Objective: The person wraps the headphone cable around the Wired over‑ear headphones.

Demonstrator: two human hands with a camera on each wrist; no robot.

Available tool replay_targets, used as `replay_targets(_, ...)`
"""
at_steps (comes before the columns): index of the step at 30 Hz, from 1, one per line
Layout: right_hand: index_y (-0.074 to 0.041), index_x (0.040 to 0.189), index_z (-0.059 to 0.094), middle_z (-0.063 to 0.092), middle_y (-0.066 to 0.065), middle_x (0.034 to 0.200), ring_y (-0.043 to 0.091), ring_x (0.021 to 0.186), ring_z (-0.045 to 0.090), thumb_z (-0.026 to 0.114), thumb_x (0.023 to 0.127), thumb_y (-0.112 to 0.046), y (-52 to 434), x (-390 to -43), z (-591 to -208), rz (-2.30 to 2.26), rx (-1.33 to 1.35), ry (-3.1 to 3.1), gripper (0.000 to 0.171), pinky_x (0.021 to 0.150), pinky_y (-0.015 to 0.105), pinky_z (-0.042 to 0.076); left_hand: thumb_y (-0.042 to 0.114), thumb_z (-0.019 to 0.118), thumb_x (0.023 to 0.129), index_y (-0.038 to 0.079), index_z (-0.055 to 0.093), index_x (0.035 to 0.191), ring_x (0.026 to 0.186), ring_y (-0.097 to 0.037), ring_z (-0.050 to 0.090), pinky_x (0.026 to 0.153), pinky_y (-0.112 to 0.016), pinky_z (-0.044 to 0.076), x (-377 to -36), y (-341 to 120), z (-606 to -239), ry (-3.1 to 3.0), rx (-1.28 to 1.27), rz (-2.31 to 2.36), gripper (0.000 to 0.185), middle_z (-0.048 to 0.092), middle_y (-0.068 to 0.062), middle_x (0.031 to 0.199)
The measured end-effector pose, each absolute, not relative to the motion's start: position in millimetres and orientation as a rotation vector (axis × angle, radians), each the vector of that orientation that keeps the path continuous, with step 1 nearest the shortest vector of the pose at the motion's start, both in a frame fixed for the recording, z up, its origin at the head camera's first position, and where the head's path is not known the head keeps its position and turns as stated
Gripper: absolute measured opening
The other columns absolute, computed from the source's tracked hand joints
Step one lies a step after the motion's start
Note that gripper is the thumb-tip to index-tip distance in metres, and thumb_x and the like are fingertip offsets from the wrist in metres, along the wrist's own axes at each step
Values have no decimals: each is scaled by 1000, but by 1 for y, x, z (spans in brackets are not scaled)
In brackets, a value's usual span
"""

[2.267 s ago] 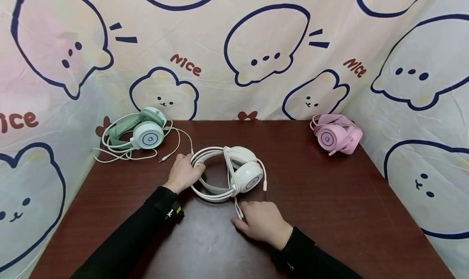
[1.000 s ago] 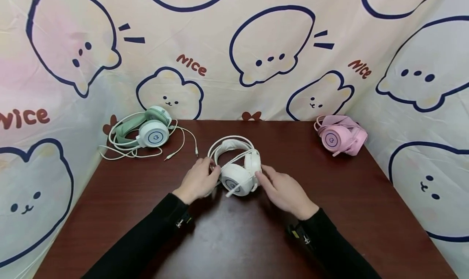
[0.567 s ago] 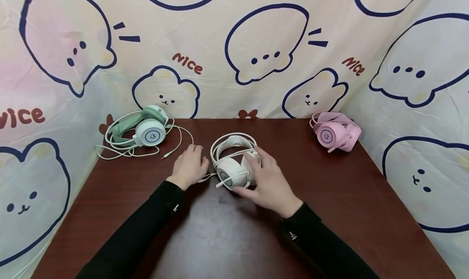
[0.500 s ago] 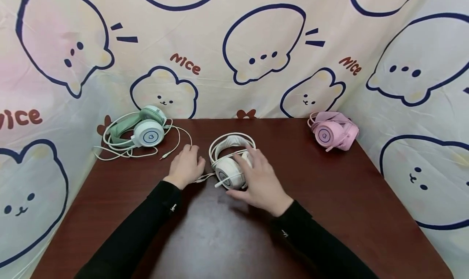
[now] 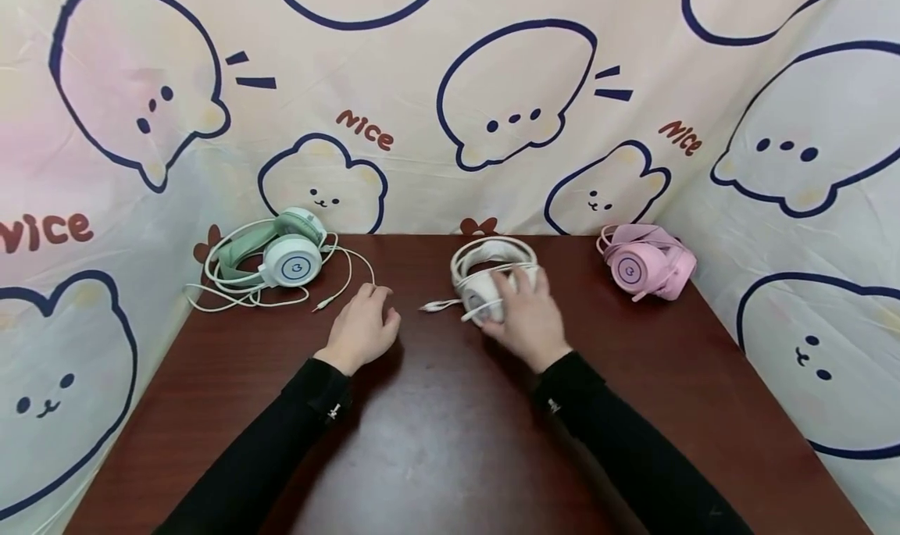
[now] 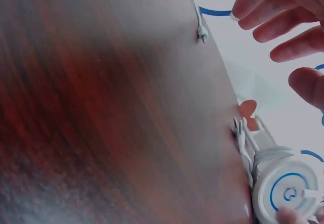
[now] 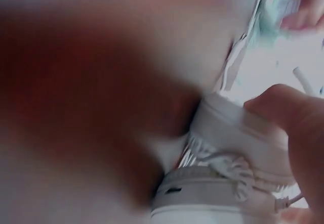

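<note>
- The right hand (image 5: 526, 316) grasps the white headset (image 5: 492, 277), fingers curled over its earcups, at the back middle of the worktop (image 5: 450, 441).
- The left hand (image 5: 362, 328) lies released, fingers relaxed, on the worktop, apart from the headset's cable (image 5: 439, 306).
- A green headset (image 5: 281, 254) sits back left, a pink headset (image 5: 643, 265) back right.

A dark reddish-brown wooden table (image 5: 450, 441) fills the view from 6 o'clock, enclosed from 9 through 12 to 3 o'clock by a cream fabric backdrop (image 5: 422, 168) printed with navy-outlined cartoon animals.
</note>
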State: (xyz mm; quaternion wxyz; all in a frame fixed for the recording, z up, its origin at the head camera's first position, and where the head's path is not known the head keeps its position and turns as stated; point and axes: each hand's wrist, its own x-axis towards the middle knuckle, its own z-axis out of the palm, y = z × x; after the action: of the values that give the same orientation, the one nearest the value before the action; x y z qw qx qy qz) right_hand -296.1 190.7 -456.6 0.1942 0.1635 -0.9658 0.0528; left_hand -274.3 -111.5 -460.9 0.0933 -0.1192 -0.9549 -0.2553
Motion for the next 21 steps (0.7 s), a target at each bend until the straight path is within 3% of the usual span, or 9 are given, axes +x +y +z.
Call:
replay_targets(3, -15, 152, 47, 46, 26, 153, 62, 134, 40, 86, 73, -53, 230, -325, -458, 148, 379, -2716, 95, 83, 69, 55, 22, 53, 101, 2, 62, 135, 102, -32, 66, 87, -48, 57, -272, -113, -462, -2836, -352, -768, 40, 58, -18, 133)
replay_targets(8, -10, 149, 47, 42, 28, 154, 65, 133, 37, 87, 75, -45, 284, -351, -458, 186, 253, -2723, 91, 103, 73, 41, 22, 54, 101, 4, 63, 134, 104, -31, 66, 88, -46, 58, -270, -117, -463, -2829, -325, -779, 38, 58, -14, 133)
replay_targets(12, -5, 150, 44, 38, 33, 154, 67, 138, 31, 87, 76, -43, 300, -358, -455, 255, 242, -2718, 93, 116, 72, 27, 22, 54, 100, 4, 64, 131, 101, -29, 65, 87, -46, 57, -273, -123, -462, -2810, -319, -791, 37, 59, -14, 130)
replay_targets(17, 1, 153, 35, 20, 35, 162, 61, 147, 19, 90, 74, -49, 293, -336, -453, 487, 163, -2683, 109, 118, 74, 18, 24, 57, 98, 4, 63, 133, 113, -35, 63, 95, -49, 54, -280, -140, -456, -2805, -289, -801, 41, 57, -17, 132)
replay_targets(21, 0, 149, 42, 22, 31, 161, 55, 145, 24, 88, 76, -40, 267, -302, -454, 661, 190, -2570, 96, 112, 74, 21, 26, 61, 95, 1, 54, 141, 125, -44, 55, 103, -57, 49, -293, -178, -447, -2808, -178, -773, 53, 49, -25, 140)
